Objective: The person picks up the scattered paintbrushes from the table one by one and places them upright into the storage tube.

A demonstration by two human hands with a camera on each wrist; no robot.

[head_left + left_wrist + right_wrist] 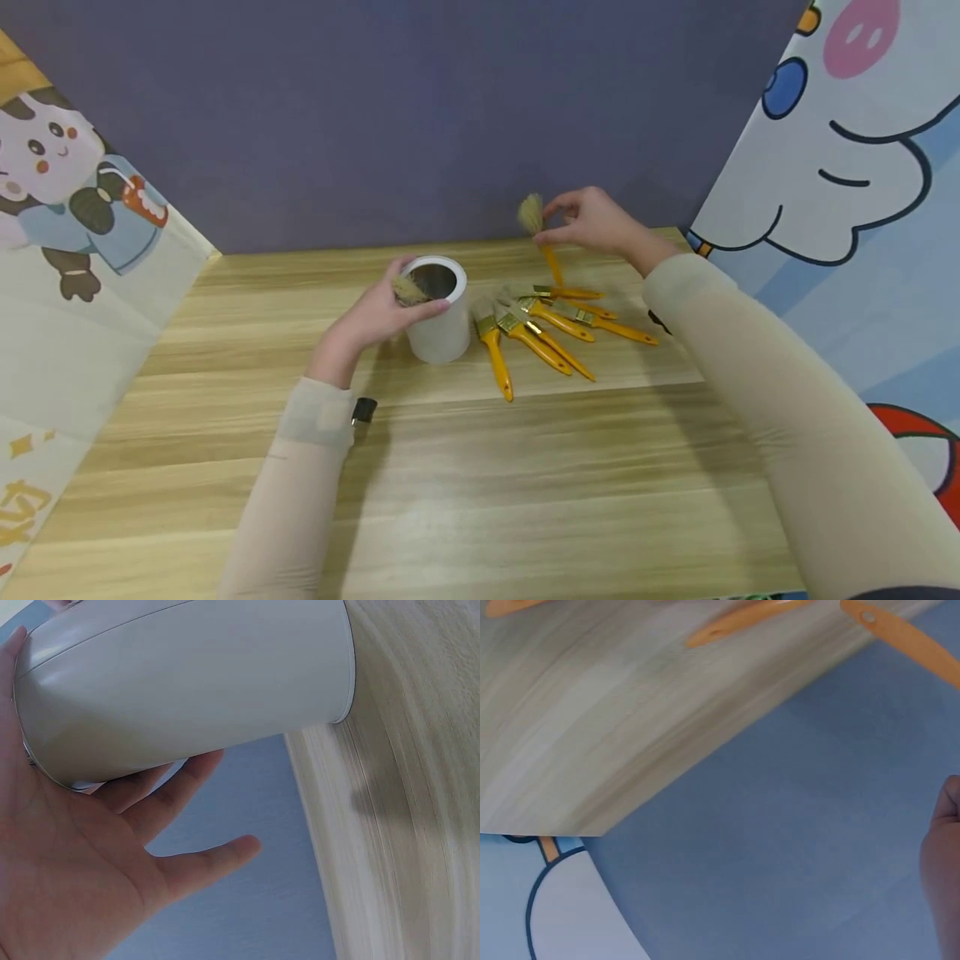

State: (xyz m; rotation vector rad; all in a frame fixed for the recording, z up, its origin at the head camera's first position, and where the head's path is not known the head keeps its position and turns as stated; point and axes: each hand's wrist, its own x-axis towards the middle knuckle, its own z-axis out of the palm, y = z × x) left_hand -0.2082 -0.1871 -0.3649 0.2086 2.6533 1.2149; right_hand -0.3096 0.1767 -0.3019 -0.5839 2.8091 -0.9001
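Note:
My left hand (372, 314) grips the white can (441, 335) near its top, the thumb along the near rim and fingers around the far left side. In the left wrist view the can (202, 682) lies against the palm, with the little finger standing away from it. Pale bristles (407, 290) show at the can's mouth beside the palm; the rest of that brush is hidden. Back and to the right, my right hand (592, 221) pinches a paintbrush (552, 265) near its bristles, its orange handle pointing down. That handle also crosses the right wrist view's top right corner.
Several paintbrushes (543, 343) with orange handles lie fanned out right of the can, bristles mostly toward it. The wooden table (525, 483) ends at a dark blue-grey back wall (375, 125). Cartoon-printed panels (825, 192) stand at both sides.

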